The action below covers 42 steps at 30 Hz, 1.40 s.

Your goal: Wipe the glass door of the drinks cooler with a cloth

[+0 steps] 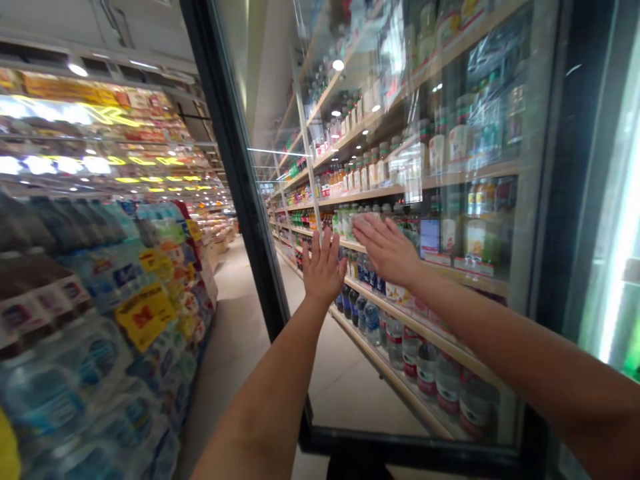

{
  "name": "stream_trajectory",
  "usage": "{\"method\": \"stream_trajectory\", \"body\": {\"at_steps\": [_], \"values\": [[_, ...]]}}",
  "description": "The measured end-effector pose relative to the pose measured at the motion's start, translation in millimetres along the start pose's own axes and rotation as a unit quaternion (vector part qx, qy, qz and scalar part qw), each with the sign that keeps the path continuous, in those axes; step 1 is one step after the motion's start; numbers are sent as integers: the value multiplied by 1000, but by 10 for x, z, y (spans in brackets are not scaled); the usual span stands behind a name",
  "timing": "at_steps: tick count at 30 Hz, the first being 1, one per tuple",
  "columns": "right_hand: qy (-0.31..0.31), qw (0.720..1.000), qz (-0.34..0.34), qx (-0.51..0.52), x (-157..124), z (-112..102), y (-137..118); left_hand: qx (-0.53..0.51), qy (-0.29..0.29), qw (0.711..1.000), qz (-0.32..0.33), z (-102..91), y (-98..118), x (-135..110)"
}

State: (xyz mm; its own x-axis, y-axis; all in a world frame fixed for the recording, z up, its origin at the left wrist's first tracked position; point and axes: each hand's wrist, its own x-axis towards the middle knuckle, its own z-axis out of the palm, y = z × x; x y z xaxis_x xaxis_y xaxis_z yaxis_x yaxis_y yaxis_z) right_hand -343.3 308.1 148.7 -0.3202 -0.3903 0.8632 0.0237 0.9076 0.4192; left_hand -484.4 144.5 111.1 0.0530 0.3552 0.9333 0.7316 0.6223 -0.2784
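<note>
A dark-framed glass door (415,150) stands straight ahead, with the person's left hand (324,270) and right hand (386,248) before its pane, spread flat, apart from each other and gripping nothing visible, though whether the palms touch the glass is hard to tell. The step in hand looks like working against the pane, and the next move seems to call for flat, even palms. Shelved bottles (369,170) show in the glass; packed drinks (70,387) line the aisle at left.
</note>
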Motion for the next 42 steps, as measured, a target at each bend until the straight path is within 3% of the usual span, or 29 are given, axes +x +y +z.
{"method": "stream_trajectory", "body": {"at_steps": [4,9,15,19,22,25,28,34,39,40,42], "values": [[59,994,88,-19,-9,-43,44,9,3,1000,4,-7,7,-9],[-6,999,-34,-22,-75,-103,84,10,-5,1000,-8,-40,23,-14],[40,995,83,-34,6,-202,218,3,9,1000,3,-48,10,-6],[-8,1000,-7,-17,-114,-174,175,-3,11,1000,1,-40,-3,-4],[-29,998,-53,-22,-78,-244,327,-13,23,1000,8,-18,-17,-4],[18,998,30,-46,29,-332,527,-18,32,999,10,5,-30,-3],[63,992,101,-50,25,-323,536,-10,40,999,13,13,-36,-3],[-38,997,-63,-21,-15,-322,431,-4,33,999,14,-16,-18,6],[63,990,124,-35,217,-391,589,-16,27,999,20,-92,-64,10],[62,991,116,-32,230,-374,581,-18,20,999,24,-105,-89,5],[7,1000,16,-17,228,-331,540,-19,7,999,39,-117,-144,-15]]}}
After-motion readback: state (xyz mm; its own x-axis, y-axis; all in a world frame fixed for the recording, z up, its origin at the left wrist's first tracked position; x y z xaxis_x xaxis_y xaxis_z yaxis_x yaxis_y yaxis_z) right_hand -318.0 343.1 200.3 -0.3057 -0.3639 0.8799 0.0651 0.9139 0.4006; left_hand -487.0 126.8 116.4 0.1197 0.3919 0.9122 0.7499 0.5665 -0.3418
